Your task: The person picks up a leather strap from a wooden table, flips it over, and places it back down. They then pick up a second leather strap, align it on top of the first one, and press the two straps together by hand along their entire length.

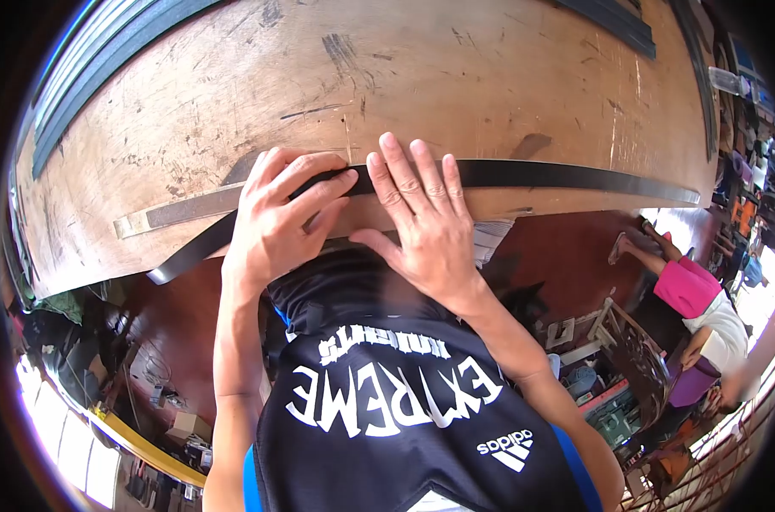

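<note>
A long, thin black flat strip runs along the near edge of a worn wooden tabletop. Its left end bends down past the edge, and its right end reaches the table's right corner. My left hand is curled around the strip left of centre, with the fingertips pressed on it. Just to the right, my right hand lies flat across the strip, fingers spread and palm down. A narrow brownish flat strip rests on the wood left of my left hand.
Dark long bars are stacked at the table's far left, and another dark bar lies at the far right. A person in pink shorts is on the right. Boxes, tools and a yellow beam stand around the floor.
</note>
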`<state>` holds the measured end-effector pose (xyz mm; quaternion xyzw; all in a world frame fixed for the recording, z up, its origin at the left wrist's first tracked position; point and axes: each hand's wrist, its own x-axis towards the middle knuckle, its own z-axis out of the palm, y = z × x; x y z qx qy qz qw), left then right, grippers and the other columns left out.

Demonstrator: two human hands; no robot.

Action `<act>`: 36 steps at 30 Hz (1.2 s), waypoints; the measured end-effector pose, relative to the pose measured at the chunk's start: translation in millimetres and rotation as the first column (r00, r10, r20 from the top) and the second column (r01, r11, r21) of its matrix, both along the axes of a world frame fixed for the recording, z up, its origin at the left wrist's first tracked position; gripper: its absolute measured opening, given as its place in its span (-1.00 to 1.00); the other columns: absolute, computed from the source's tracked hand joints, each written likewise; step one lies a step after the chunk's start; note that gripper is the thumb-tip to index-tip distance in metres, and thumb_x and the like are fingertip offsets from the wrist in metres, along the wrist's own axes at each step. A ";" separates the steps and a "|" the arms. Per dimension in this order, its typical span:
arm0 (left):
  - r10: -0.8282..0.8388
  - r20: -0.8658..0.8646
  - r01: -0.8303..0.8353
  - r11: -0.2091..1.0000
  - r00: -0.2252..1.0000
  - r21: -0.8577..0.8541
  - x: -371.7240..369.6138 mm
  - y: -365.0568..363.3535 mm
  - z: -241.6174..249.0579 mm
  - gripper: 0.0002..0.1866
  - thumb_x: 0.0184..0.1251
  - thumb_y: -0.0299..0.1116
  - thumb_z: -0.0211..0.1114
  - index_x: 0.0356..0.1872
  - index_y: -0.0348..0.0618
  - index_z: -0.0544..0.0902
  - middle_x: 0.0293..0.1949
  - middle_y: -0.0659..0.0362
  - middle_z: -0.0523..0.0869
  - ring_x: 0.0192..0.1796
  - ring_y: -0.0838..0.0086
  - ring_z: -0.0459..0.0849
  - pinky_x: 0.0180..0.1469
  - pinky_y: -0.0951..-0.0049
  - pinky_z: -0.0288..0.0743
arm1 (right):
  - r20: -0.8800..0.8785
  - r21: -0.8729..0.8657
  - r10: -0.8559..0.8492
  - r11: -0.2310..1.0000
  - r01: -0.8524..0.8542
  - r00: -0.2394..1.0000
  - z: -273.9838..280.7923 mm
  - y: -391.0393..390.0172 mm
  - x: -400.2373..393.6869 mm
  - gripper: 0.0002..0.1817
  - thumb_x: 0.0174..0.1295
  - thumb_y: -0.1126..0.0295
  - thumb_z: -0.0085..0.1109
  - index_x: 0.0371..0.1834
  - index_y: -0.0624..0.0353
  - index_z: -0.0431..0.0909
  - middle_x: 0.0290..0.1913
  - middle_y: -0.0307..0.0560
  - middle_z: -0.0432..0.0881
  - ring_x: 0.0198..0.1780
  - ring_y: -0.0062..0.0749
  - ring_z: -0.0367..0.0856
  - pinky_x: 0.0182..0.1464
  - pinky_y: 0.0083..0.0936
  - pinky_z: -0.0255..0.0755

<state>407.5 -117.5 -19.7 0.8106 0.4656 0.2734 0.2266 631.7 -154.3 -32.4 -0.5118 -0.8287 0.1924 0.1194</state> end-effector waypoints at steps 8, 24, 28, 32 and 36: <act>-0.012 -0.006 0.012 0.999 1.000 0.037 -2.2 0.8 -4.2 -0.62 0.10 -0.49 0.62 0.00 -0.04 0.87 0.06 0.24 0.82 0.04 0.22 0.74 0.16 0.18 0.65 | 0.064 0.119 -0.198 0.975 0.190 0.978 -9.2 0.9 84.2 -0.23 0.47 -0.37 0.11 0.68 -0.38 0.47 0.80 -0.20 0.24 0.81 0.07 0.07 0.77 0.23 -0.15; 0.037 -0.007 -0.037 0.995 0.999 -0.092 -18.4 -13.6 42.8 -0.47 0.18 -0.72 0.46 0.18 -0.02 0.85 0.05 0.11 0.82 -0.05 0.18 0.85 -0.05 0.26 0.78 | 0.059 0.169 -0.146 0.977 0.134 0.988 -9.5 11.8 140.0 -0.39 0.62 -0.13 0.04 0.68 -0.37 0.46 0.81 -0.22 0.21 0.78 0.20 0.12 0.73 0.30 -0.03; 0.025 0.016 -0.023 0.989 1.000 -0.146 -16.6 -12.8 43.9 -0.62 0.24 -0.54 0.60 0.10 -0.02 0.89 0.03 0.13 0.82 -0.10 0.23 0.86 -0.05 0.28 0.77 | 0.033 0.195 -0.178 0.966 0.168 0.984 -10.4 11.1 145.5 -0.38 0.60 -0.06 0.12 0.67 -0.22 0.48 0.77 -0.20 0.29 0.76 0.11 0.20 0.73 0.23 0.01; 0.031 -0.020 -0.033 0.992 0.999 -0.118 -14.5 -11.0 43.7 -0.64 0.25 -0.52 0.62 0.09 -0.04 0.89 0.02 0.12 0.83 -0.07 0.23 0.87 -0.04 0.29 0.76 | -0.051 0.282 -0.145 0.947 0.154 0.988 0.3 13.7 131.7 -0.47 0.48 0.21 0.39 0.50 -0.03 0.67 0.62 -0.15 0.55 0.60 -0.03 0.49 0.71 0.10 0.12; 0.016 0.005 -0.015 0.994 1.000 -0.111 -13.7 -8.1 42.9 -0.64 0.24 -0.54 0.61 0.08 -0.08 0.90 0.01 0.10 0.84 -0.02 0.20 0.87 -0.01 0.29 0.76 | -0.278 0.208 0.074 0.978 -0.016 0.958 14.8 35.6 87.1 -0.56 0.25 0.37 0.53 0.22 0.04 0.78 0.25 -0.22 0.75 0.23 -0.19 0.66 0.43 -0.10 0.41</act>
